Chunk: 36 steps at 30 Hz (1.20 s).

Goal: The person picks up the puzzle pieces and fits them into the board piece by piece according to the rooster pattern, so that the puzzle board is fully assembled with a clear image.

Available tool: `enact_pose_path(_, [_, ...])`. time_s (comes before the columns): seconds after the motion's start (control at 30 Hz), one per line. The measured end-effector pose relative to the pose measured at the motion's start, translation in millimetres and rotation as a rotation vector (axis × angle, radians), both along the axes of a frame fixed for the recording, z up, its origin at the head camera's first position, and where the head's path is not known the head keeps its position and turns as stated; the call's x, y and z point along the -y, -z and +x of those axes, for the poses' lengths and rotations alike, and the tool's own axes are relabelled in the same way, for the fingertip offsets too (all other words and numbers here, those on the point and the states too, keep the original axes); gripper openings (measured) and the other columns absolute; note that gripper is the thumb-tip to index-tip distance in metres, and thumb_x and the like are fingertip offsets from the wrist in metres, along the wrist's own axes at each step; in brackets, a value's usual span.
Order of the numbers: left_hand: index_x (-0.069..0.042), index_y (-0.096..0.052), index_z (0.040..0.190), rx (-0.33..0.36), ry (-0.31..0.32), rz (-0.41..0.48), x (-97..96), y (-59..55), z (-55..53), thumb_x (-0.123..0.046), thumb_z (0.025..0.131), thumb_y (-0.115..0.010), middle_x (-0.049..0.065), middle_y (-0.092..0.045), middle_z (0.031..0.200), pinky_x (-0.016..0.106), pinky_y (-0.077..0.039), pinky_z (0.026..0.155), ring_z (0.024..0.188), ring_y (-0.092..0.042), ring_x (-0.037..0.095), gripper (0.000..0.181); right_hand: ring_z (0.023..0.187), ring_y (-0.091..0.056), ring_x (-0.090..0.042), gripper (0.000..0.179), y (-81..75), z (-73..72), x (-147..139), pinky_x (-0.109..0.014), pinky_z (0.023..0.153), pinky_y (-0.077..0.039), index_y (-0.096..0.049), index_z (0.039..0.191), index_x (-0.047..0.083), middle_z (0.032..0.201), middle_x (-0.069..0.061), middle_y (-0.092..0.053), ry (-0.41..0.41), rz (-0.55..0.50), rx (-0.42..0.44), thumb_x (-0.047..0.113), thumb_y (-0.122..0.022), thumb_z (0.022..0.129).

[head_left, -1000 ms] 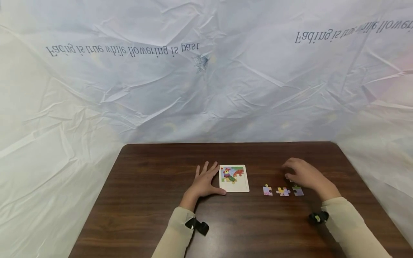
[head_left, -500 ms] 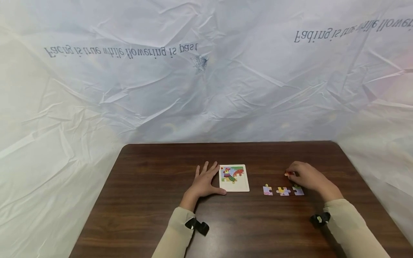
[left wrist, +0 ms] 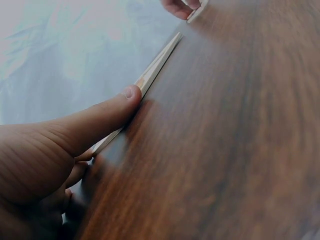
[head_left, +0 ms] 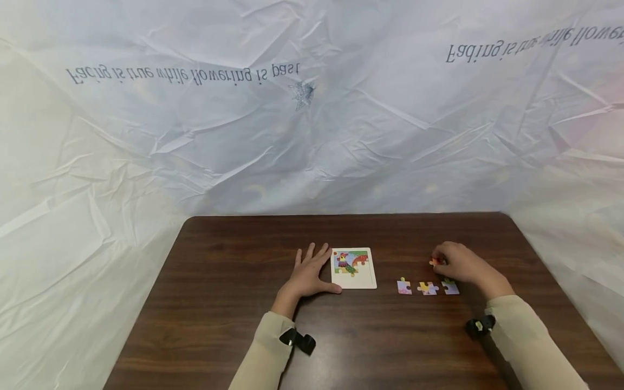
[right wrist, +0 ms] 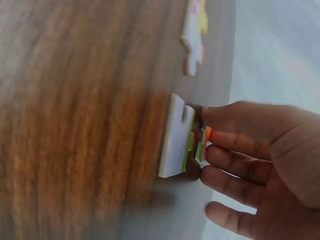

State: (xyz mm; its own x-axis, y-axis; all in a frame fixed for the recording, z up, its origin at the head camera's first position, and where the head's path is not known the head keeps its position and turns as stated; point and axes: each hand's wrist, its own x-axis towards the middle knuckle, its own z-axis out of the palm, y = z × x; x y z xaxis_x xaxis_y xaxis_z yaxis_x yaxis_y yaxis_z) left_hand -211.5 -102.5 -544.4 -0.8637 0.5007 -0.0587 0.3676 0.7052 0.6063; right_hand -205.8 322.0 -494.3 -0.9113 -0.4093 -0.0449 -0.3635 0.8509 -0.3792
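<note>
My left hand (head_left: 307,277) lies at the left edge of a white puzzle board (head_left: 365,283), its fingers spread and straight. Its thumb touches the board's near left corner, as the left wrist view also shows. The board holds a partly filled rooster picture, with bare white at its lower right. To the right, my right hand (head_left: 463,265) pinches a red-orange puzzle piece (head_left: 433,262) between thumb and fingers, low over the table. In the right wrist view the fingers partly hide this piece (right wrist: 200,152). Right beside it lies a purple puzzle piece with a green edge (right wrist: 175,140).
A pale purple-pink puzzle piece (head_left: 403,287) and a yellow-purple puzzle piece (head_left: 427,289) lie in a row with the purple one, between board and right hand. The dark wooden table (head_left: 234,260) ends at a wrinkled white sheet (head_left: 312,162) behind.
My right hand has shifted slightly toward me and to the right, and the red-orange puzzle piece now shows at its fingertips. The left hand has stayed at the board.
</note>
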Motion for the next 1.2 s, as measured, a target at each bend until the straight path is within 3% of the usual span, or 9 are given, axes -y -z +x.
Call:
enact_pose_path(0.53, [-0.018,-0.028,0.169,-0.008,-0.01,0.002,-1.3,1.2,4.0,-0.057,0.083,-0.087,0.001,-0.016,0.176,0.061,0.01,0.127,0.163,0.002,0.034,0.112,0.069,-0.049,-0.015,0.013,1.7,5.6,13,-0.036,0.06,-0.044,-0.069,0.097,0.003,0.085,-0.002,-0.06,0.048,0.007,-0.028,0.011,-0.078,0.093])
enact_pose_path(0.77, [-0.018,-0.028,0.169,-0.012,-0.011,-0.001,-2.3,2.1,4.4,-0.057,0.083,-0.087,0.001,-0.016,0.176,0.061,0.01,0.127,0.163,0.003,0.033,0.112,0.073,-0.053,-0.012,0.019,-2.5,5.8,28,-0.038,0.063,-0.049,-0.071,0.106,0.001,0.092,-0.003,-0.064,0.005,-0.008,-0.094,0.01,-0.08,0.092])
enact_pose_path(1.2, [-0.017,-0.026,0.17,-0.005,-0.023,-0.007,-3.7,3.4,8.4,-0.058,0.083,-0.087,0.002,-0.015,0.176,0.062,0.01,0.127,0.163,0.004,0.033,0.113,0.079,-0.058,-0.013,0.027,-5.1,4.3,55,-0.037,0.067,-0.053,-0.074,0.117,-0.003,0.101,-0.006,-0.066,-0.068,-0.045,-0.124,0.008,-0.077,0.092])
